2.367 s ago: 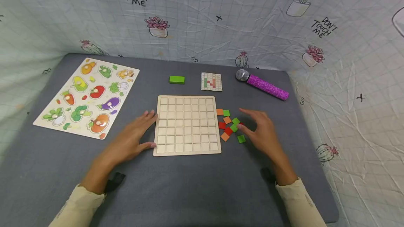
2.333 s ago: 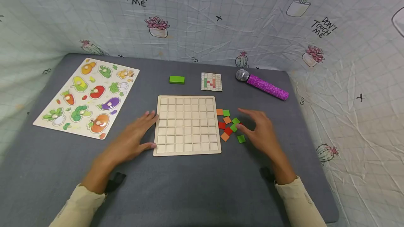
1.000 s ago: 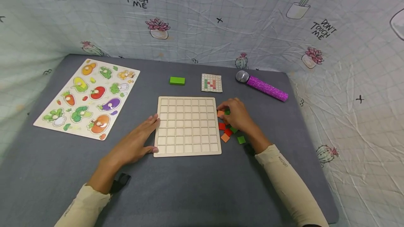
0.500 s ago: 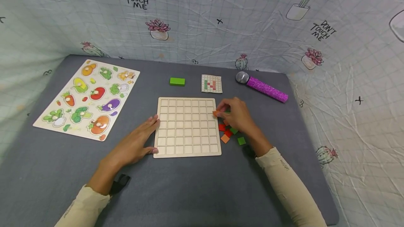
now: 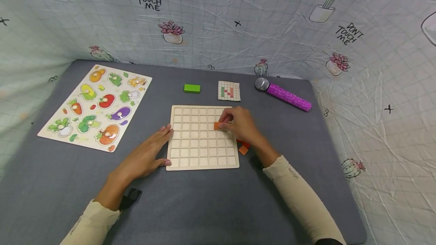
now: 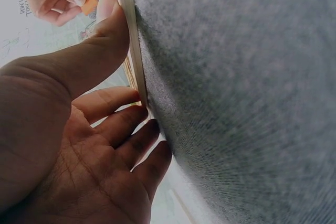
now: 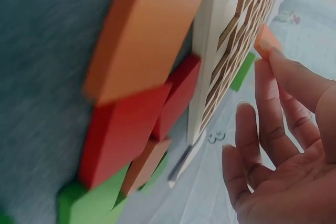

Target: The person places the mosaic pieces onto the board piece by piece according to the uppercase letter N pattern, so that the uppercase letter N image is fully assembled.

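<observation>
My right hand (image 5: 242, 126) pinches an orange square tile (image 5: 216, 126) between thumb and fingertips, over the upper right cells of a wooden grid board (image 5: 190, 153). In the right wrist view the same orange tile (image 7: 266, 40) is tilted, and the other fingers are spread loosely. My left hand (image 5: 144, 154) touches the board's left edge, its fingers extended and its thumb (image 6: 107, 14) at the lower left corner. Beside the board's right edge lie loose tiles: an orange one (image 7: 144, 38), red ones (image 7: 123, 132) and green ones (image 7: 100, 200). The right forearm hides part of that pile in the head view.
Behind the board are a green block (image 5: 192, 89) and a small pattern card (image 5: 229, 91) with coloured squares. A glittery purple microphone (image 5: 289, 97) lies at the back right. On the left lies a vegetable puzzle board (image 5: 80, 133). Printed cloth (image 5: 211, 10) hangs behind the table.
My right hand has gone from hovering by the loose tiles to picking up an orange tile and carrying it left over the board. The left hand stays at the board's left edge.
</observation>
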A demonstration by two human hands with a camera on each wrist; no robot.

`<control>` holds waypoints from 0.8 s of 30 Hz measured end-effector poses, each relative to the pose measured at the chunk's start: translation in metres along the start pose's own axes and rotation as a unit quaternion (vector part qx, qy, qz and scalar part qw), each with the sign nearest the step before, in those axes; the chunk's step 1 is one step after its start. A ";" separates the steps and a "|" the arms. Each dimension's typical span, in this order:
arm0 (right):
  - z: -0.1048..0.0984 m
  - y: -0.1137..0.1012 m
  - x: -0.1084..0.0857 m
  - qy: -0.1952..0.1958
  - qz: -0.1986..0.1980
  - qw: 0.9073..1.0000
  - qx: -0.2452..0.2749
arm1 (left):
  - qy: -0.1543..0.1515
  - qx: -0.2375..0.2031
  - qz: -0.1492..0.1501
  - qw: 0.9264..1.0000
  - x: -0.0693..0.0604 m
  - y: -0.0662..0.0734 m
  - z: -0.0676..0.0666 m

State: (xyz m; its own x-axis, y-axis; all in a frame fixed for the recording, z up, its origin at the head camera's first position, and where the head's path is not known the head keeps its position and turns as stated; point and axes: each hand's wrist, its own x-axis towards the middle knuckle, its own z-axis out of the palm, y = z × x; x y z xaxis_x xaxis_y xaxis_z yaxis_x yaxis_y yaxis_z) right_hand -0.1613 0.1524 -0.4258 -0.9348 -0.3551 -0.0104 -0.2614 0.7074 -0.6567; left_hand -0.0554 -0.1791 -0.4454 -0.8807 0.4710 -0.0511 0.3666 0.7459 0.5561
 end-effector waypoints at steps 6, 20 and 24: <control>0.010 -0.005 0.008 0.000 0.000 1.000 -0.025 | 0.001 0.000 0.000 1.000 0.000 0.000 0.000; 0.022 -0.007 0.015 -0.008 -0.011 0.996 -0.086 | 0.001 0.002 -0.003 1.000 0.001 0.000 0.000; 0.022 -0.006 0.014 -0.017 -0.019 0.996 -0.086 | 0.002 0.002 -0.005 1.000 0.000 0.001 0.000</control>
State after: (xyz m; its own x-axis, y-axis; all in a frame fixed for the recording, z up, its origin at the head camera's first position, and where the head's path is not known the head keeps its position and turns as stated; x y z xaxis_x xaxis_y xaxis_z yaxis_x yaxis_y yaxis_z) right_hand -0.1677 0.1296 -0.4390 -0.9153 -0.4024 -0.0159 -0.3367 0.7862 -0.5182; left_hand -0.0553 -0.1783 -0.4451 -0.8850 0.4625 -0.0538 0.3597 0.7526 0.5516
